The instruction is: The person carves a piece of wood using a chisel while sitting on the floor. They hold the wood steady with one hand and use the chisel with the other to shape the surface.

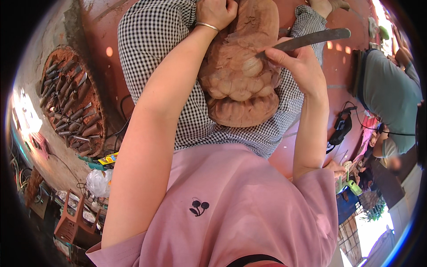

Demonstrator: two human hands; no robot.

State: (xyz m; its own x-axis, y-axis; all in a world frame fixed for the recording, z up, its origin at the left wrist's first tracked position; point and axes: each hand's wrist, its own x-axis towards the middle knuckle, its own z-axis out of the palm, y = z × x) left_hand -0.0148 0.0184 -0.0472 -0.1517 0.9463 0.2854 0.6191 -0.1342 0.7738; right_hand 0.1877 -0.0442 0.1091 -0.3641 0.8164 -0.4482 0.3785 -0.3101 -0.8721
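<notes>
A reddish-brown wood carving [240, 84] lies across my lap, with rounded lumps and a ribbed, rounded end nearest my body. My right hand [300, 66] is closed around a long, dark, flat, slightly curved tool [313, 39], whose exact kind I cannot make out. One end of the tool reaches the carving's surface; its rounded other end sticks out to the right. At the upper edge, my left hand [217, 13] is closed beside the far part of the carving. Its fingers are partly cut off, so what they hold is hidden.
On the left, a round tray [104, 133] holds many chisels and gouges [69, 95]. Below it are a clear plastic bag [98, 182] and a brown plastic chair [73, 220]. Right of me, a black strapped object [341, 127] lies on the red tiles, near another person [387, 93].
</notes>
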